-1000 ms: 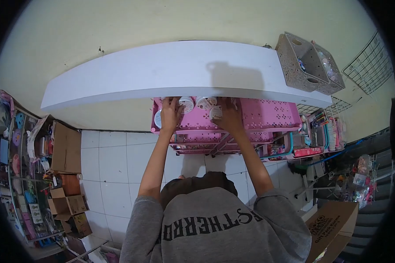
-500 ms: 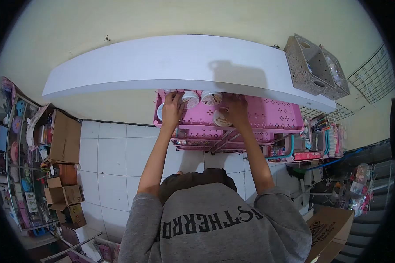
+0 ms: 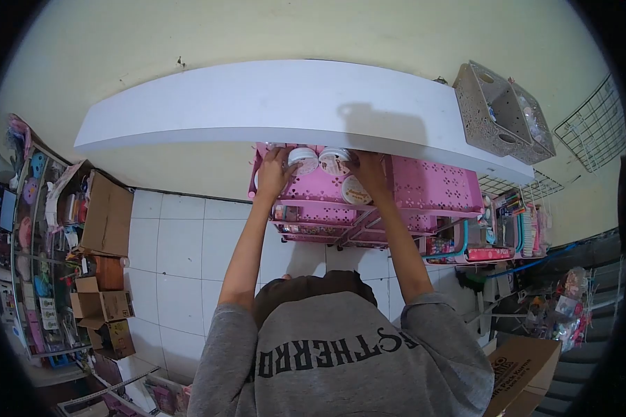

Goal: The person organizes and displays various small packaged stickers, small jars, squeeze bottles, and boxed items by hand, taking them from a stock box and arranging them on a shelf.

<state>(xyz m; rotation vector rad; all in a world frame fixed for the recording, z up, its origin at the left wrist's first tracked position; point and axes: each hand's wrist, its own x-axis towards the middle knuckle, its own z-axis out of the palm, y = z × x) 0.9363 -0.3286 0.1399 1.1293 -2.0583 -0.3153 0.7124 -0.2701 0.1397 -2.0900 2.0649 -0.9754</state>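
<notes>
Several round white tubs with printed tops stand on the top tier of a pink trolley (image 3: 435, 184). My left hand (image 3: 274, 169) curls against the outer side of the left tub (image 3: 305, 161). The fingers of my right hand (image 3: 368, 172) bend against the right side of the middle tub (image 3: 333, 161). These two tubs stand side by side between my hands. A third tub (image 3: 355, 190) sits in front, just below my right hand. Part of another pale tub (image 3: 257, 179) shows left of my left wrist, mostly hidden.
A white wall shelf (image 3: 257, 97) overhangs the back of the trolley. Grey-beige perforated baskets (image 3: 492, 115) stand on its right end. Cardboard boxes (image 3: 104, 304) and a stocked rack are at left. Another carton (image 3: 525, 372) lies behind at right.
My right hand has shifted slightly left and up, onto the side of the middle tub. The left and middle tubs now stand closer together. The view has tilted slightly.
</notes>
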